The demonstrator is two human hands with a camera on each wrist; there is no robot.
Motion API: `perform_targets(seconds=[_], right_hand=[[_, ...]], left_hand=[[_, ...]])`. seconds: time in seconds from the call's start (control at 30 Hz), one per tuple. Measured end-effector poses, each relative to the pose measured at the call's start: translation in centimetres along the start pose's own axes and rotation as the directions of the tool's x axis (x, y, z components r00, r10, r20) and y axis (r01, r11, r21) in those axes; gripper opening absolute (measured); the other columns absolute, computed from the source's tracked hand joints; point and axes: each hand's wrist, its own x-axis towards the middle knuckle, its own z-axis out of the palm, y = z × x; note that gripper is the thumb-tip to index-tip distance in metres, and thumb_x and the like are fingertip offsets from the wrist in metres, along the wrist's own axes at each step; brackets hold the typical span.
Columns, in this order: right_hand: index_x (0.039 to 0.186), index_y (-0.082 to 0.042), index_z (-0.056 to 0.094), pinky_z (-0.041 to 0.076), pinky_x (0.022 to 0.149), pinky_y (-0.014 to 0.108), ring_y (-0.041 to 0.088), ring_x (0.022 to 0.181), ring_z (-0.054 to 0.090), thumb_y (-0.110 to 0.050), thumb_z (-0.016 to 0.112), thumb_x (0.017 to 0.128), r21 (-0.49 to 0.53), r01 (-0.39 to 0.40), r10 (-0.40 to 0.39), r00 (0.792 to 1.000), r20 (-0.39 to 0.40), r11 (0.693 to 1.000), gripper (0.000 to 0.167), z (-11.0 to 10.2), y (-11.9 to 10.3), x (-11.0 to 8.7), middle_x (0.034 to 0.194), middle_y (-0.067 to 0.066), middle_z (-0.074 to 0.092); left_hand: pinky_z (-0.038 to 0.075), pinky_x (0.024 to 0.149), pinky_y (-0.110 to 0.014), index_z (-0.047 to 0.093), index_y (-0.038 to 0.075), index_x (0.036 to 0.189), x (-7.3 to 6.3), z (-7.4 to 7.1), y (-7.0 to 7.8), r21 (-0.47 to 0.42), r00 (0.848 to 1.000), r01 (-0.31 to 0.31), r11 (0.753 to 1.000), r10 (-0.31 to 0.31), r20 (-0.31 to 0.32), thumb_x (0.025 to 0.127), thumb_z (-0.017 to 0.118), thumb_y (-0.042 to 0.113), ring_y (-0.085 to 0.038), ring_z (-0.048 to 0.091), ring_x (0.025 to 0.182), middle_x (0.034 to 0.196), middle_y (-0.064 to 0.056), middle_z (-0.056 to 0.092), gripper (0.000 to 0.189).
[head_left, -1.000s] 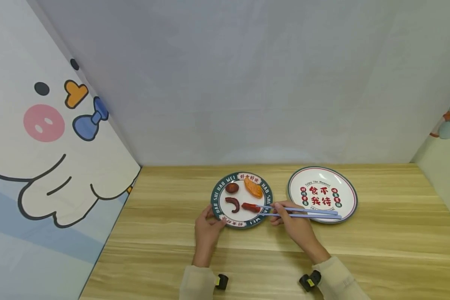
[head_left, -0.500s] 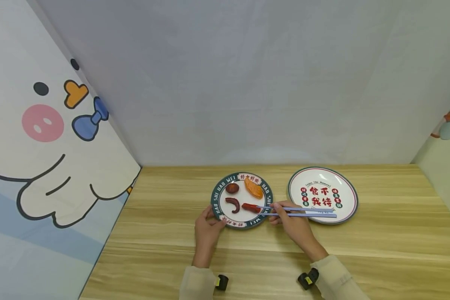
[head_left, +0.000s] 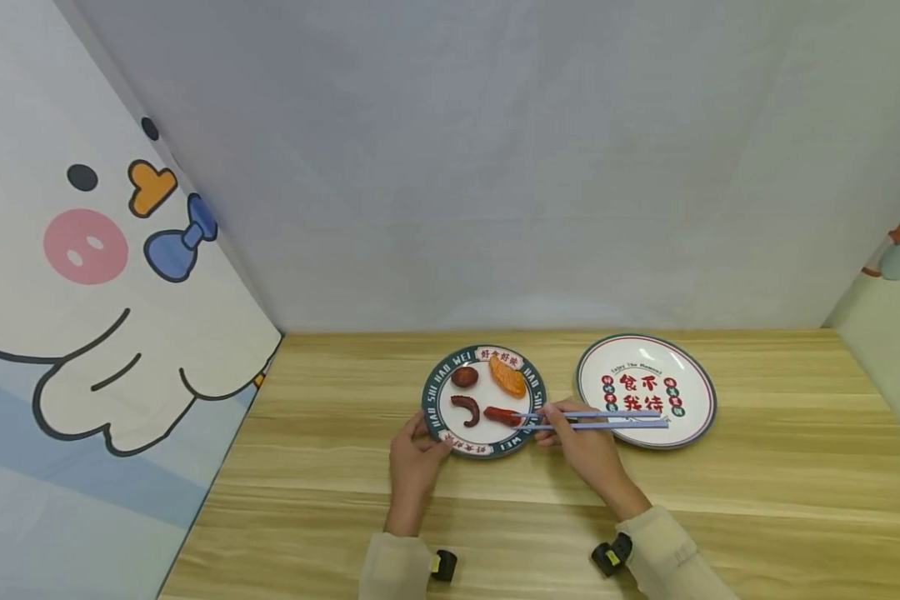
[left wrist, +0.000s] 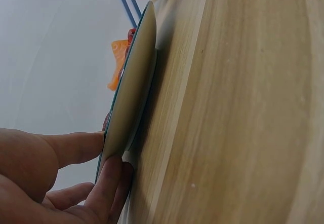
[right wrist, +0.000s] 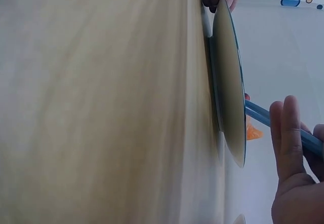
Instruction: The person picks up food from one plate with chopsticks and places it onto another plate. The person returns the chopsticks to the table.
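Note:
In the head view my left hand (head_left: 414, 457) pinches the near left rim of a green-rimmed plate (head_left: 432, 392). The left wrist view shows the thumb over the rim and fingers beneath. My right hand (head_left: 587, 446) holds a pair of light blue chopsticks (head_left: 621, 420), pointing left over the plate. Their tips are at a red, claw-shaped food piece (head_left: 501, 415) on the plate; whether they squeeze it I cannot tell. Also on the plate lie a brown round piece (head_left: 464, 377), an orange salmon-like slice (head_left: 507, 376) and a curled dark red tentacle (head_left: 468, 408).
A larger white plate (head_left: 690, 375) with red lettering stands to the right, partly under the chopsticks' rear ends. The wooden table (head_left: 315, 467) meets a pale cloth backdrop (head_left: 495, 208) at its far edge. A cartoon-printed panel (head_left: 120, 358) borders the left side.
My right hand has shifted slightly left, and the chopsticks' rear ends have moved left and a little up. The left hand, both plates and the food pieces look unmoved.

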Motion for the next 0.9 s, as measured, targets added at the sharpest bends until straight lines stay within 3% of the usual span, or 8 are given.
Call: perform_targets(seconds=[0.33, 0.57, 0.9], right_hand=[[0.104, 0.02, 0.069, 0.064, 0.067, 0.03, 0.012, 0.07, 0.075, 0.001, 0.059, 0.106, 0.016, 0.057, -0.056, 0.998, -0.024, 0.998, 0.021, 0.43, -0.46, 0.01, 0.097, 0.032, 0.068], [0.105, 0.021, 0.069, 0.065, 0.067, 0.031, 0.017, 0.071, 0.076, 0.002, 0.059, 0.105, 0.029, 0.039, -0.038, 0.998, -0.044, 0.999, 0.021, 0.48, -0.27, 0.06, 0.099, 0.034, 0.067], [0.107, 0.026, 0.064, 0.065, 0.068, 0.032, 0.01, 0.069, 0.076, 0.003, 0.057, 0.106, 0.146, 0.04, -0.023, 0.992, -0.12, 0.988, 0.024, 0.25, 0.05, -0.39, 0.1, 0.042, 0.068]], left_hand=[[0.055, 0.068, -0.02, 0.05, -0.014, 0.147, 0.1, -0.04, -0.21, 0.003, 1.0, 0.022, 1.0, -0.022, -0.007, 0.084, 0.078, -0.013, -0.023, 0.066, 0.087, 0.119, -0.026, 0.063, 0.069], [0.055, 0.068, -0.02, 0.049, -0.014, 0.148, 0.09, -0.01, 0.02, 0.002, 1.0, 0.015, 1.0, -0.015, 0.001, 0.084, 0.078, -0.013, -0.023, 0.066, 0.087, 0.12, -0.027, 0.064, 0.07], [0.056, 0.068, -0.02, 0.049, -0.015, 0.148, 0.26, -0.03, -0.37, -0.001, 1.0, 0.023, 1.0, -0.023, -0.002, 0.083, 0.077, -0.014, -0.023, 0.067, 0.088, 0.12, -0.026, 0.063, 0.07]])
